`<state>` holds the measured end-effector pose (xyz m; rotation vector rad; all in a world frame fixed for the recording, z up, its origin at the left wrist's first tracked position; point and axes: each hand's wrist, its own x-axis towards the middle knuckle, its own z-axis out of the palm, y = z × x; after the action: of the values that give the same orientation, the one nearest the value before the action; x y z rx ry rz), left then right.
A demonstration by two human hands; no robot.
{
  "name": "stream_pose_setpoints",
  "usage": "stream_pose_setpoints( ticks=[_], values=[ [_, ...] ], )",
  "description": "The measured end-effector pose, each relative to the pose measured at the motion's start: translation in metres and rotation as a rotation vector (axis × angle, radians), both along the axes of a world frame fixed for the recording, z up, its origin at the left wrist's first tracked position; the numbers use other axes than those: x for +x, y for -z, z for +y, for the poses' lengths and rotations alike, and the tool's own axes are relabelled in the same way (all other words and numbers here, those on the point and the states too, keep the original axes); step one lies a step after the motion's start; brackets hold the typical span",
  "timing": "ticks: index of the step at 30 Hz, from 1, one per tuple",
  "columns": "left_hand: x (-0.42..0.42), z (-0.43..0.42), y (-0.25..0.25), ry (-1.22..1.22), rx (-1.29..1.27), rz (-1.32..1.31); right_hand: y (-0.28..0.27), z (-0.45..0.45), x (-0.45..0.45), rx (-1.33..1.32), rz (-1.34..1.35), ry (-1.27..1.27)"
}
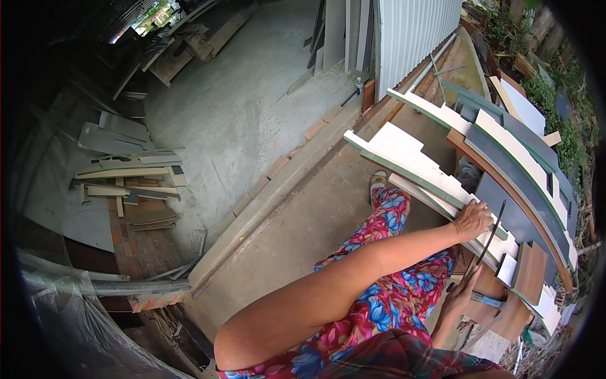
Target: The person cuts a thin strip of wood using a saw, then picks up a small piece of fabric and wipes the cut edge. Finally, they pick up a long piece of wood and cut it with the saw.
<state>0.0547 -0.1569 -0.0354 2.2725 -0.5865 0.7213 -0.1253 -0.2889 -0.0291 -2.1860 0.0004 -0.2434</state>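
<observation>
My left hand (473,221) is closed on the edge of a long white board with a green side (413,165). This board slants from the upper left down to my hand. Lower down, my right hand (456,302) is wrapped round the lower end of a tool with a long, narrow dark blade (493,235). I cannot make out whether it is a knife or a saw. The blade points up and crosses the board just right of my left hand. Another white strip (424,201) lies alongside, nearer my legs.
Curved grey and white panels (524,151) are stacked at the right, with brown wood-grain pieces (529,273) below. A concrete ledge (268,199) runs diagonally at my left. Wood strips (123,174) lie piled on the far floor. A corrugated metal sheet (416,41) stands beyond.
</observation>
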Motion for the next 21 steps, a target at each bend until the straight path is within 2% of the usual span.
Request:
stream_pose_setpoints(
  ticks=[1,5,8,9,11,13,15,21],
  values=[
    [0.0,-0.001,0.001,0.015,0.008,0.01,-0.001,0.0,-0.024,-0.019,-0.022,0.01],
    [0.001,-0.002,0.001,-0.09,0.104,-0.16,-0.007,-0.014,-0.068,0.237,0.249,0.132],
    [0.002,0.002,0.003,-0.067,0.195,-0.103,-0.058,-0.002,-0.078,0.275,0.164,0.248],
    [0.001,0.005,-0.001,-0.034,0.184,-0.077,-0.089,0.012,-0.071,0.392,0.033,0.251],
    [-0.004,0.01,-0.011,-0.031,0.164,-0.033,-0.11,-0.003,-0.064,0.417,-0.065,0.319],
    [-0.006,0.014,-0.017,-0.004,0.108,-0.029,-0.143,-0.003,-0.048,0.589,-0.408,0.274],
    [-0.007,0.015,-0.022,0.037,0.077,-0.024,-0.185,0.004,-0.036,0.771,-0.731,0.125],
    [-0.005,0.019,-0.022,0.042,0.115,-0.051,-0.282,0.047,-0.057,1.144,-1.277,-0.411]
  ],
)
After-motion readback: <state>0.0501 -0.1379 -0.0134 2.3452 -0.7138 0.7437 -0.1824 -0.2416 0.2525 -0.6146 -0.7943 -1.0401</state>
